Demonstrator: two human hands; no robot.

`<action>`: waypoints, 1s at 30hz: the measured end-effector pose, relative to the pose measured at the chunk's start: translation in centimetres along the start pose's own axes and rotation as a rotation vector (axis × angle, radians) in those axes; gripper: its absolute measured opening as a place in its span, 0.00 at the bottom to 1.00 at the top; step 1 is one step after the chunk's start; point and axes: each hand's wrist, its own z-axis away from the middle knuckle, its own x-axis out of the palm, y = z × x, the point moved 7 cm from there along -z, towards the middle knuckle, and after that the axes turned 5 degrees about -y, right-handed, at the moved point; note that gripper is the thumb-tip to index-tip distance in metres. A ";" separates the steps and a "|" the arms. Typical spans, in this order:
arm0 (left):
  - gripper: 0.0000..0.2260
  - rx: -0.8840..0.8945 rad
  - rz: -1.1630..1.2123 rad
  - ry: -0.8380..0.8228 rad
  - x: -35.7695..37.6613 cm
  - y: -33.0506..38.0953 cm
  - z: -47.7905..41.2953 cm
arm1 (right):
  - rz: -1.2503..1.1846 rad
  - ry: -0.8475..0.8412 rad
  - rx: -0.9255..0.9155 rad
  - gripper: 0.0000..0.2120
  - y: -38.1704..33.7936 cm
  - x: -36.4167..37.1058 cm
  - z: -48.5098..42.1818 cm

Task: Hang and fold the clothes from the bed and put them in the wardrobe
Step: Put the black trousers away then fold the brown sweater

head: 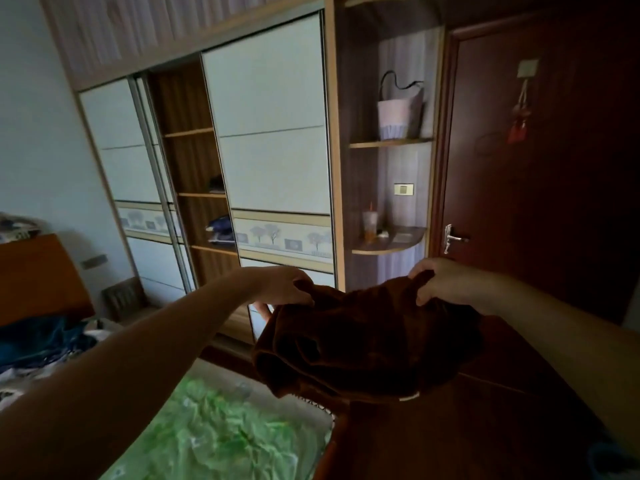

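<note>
A dark brown garment (pixel 363 341) hangs bunched in the air above the foot of the bed (pixel 214 431). My left hand (pixel 287 285) grips its upper left edge and my right hand (pixel 440 282) pinches its upper right edge, so the cloth sags between them. Straight ahead stands the wardrobe (pixel 273 133) with pale sliding doors. An open gap shows its wooden shelves (pixel 197 195), two of them holding folded dark and blue clothes (pixel 220 230). More blue and patterned clothes (pixel 45 344) lie heaped on the bed at the left.
The bed has a green leafy cover and a wooden footboard (pixel 450 427). Corner shelves (pixel 391 244) beside the wardrobe carry a bag (pixel 400 112) and a cup (pixel 370 225). A dark red door (pixel 540 168) is shut at the right. A wooden headboard (pixel 38 275) stands far left.
</note>
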 end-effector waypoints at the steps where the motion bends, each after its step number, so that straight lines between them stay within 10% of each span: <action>1: 0.17 0.002 -0.002 0.006 0.0 0.9 -1.2 | -0.003 0.006 -0.001 0.20 0.6 -1.0 -0.6; 30: 0.16 -0.216 0.065 0.101 -19.0 -3.2 -42.9 | 0.079 -0.231 -0.158 0.21 -1.0 -6.9 -51.4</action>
